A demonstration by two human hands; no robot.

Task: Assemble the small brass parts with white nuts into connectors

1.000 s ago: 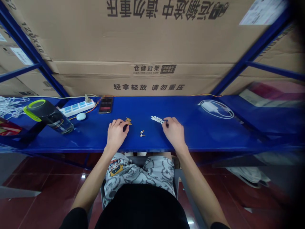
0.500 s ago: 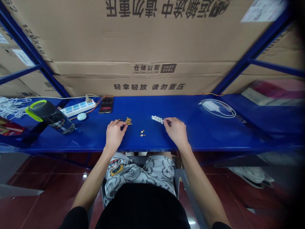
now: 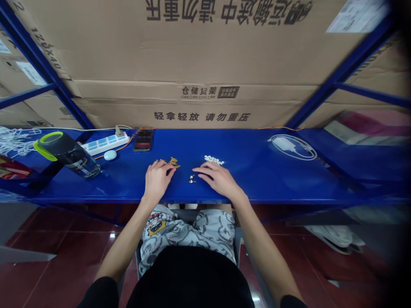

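Observation:
Several small brass-coloured pieces [image 3: 174,161] lie in a pile on the blue table. Beside them is my left hand [image 3: 157,180], its thumb and forefinger closed at the pile's near edge; what they pinch is too small to make out. My right hand [image 3: 219,179] reaches leftward, palm down, with thumb and fingers apart and nothing visible between them. Just beyond its fingers lies a cluster of small white pieces [image 3: 212,159], partly covered by the hand. Two small white-and-brass parts [image 3: 192,181] rest near the table's front, left of my right fingertips.
On the left are a dark bottle [image 3: 72,156] with a green loop, a power strip [image 3: 105,143], a pale oval object [image 3: 110,155] and a phone [image 3: 143,139]. A coiled white cable with charger [image 3: 287,144] lies right. Cardboard [image 3: 199,55] stands behind the blue table [image 3: 289,184].
My right hand has moved left from the right end of the white cluster, and its fingers have opened. My left hand has shifted slightly to the right at the brass pile.

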